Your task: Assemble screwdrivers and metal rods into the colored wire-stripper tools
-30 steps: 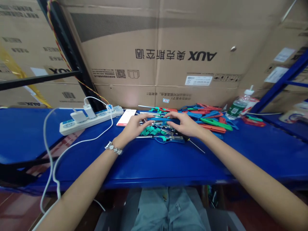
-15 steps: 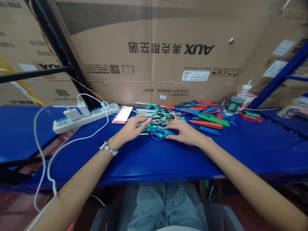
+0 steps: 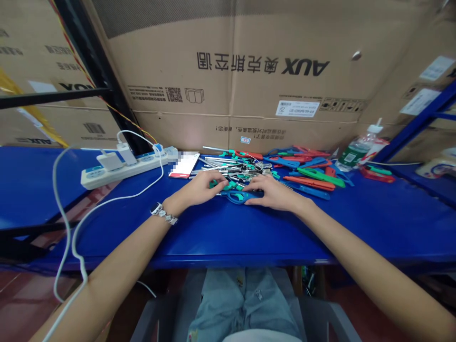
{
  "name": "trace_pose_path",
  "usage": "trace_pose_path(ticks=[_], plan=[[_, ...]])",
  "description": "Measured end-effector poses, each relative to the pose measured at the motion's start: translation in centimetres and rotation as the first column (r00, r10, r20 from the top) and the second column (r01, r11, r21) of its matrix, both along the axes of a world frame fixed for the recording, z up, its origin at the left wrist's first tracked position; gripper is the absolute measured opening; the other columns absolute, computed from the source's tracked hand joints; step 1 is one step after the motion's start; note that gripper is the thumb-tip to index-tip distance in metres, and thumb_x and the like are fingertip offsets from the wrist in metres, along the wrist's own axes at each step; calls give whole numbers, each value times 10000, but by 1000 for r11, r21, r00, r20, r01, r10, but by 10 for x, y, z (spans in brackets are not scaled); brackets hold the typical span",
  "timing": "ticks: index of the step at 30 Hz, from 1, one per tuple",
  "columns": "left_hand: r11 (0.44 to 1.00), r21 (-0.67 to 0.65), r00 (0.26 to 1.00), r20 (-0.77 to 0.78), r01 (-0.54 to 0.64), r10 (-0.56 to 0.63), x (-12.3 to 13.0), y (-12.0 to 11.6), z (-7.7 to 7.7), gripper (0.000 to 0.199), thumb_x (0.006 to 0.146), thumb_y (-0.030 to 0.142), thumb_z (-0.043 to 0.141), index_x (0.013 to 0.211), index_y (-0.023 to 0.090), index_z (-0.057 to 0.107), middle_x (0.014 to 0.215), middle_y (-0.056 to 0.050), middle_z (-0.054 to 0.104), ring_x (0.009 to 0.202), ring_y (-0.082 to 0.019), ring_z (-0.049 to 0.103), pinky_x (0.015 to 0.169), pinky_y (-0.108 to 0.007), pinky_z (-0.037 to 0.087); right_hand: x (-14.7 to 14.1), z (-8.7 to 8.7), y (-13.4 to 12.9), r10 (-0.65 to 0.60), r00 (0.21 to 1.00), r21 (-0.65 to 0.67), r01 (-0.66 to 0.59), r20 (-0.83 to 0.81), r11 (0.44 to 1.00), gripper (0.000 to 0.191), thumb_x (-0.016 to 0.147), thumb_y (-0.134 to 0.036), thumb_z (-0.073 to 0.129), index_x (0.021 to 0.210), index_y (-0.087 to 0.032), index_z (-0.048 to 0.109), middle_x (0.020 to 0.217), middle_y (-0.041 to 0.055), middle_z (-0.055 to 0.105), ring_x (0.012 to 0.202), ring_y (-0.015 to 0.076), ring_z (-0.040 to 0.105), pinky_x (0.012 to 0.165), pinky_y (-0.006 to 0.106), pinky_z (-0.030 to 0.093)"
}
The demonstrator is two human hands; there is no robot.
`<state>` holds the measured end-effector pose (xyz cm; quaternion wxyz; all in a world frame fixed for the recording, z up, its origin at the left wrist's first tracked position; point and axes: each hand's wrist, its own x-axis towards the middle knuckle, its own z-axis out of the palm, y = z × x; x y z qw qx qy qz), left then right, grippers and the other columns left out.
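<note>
1. Blue looped handle, apparently plastic, mid-frame, just above the near edge of the heap on the tabletop. Long axis runs roughly left to right across the frame, between the hands.
2. Right hand is nearer: thumb below, fingers above, apparently pinching the handle's right end.
3. Left hand just beside the handle's left end, fingers curled towards the thumb. Teal plastic by the fingertips; cannot tell whether anything is gripped. The two hands are apart.
4. Beyond them, centre frame: teal plastic pieces, silvery rods.
5. Right of centre: red, blue and green handles, piled. Bottle further right.
</note>
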<state>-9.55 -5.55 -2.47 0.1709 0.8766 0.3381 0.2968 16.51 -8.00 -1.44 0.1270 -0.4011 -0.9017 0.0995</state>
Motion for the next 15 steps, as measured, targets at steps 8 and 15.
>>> trace_pose_path(ticks=[8,15], plan=[[994,-97,999,-23,41,-44,5,-5,-3,304,855,446,701,1012,192,758,978,-91,756,895,-222,683,831,-365,507,-2,0,-2,-23,999,-8,23,27,1000,364,886,-397,759,1202,-216,752,1123,115,708,1111,306,628,971,458,426],[999,46,981,-193,24,-14,26,-17,-6,411,842,527,744,1078,191,760,1011,-103,712,927,-268,665,811,-382,481,1,-2,-2,-10,1000,-6,10,4,1000,312,890,-367,752,1163,-215,752,1125,100,706,1092,287,629,951,433,422]])
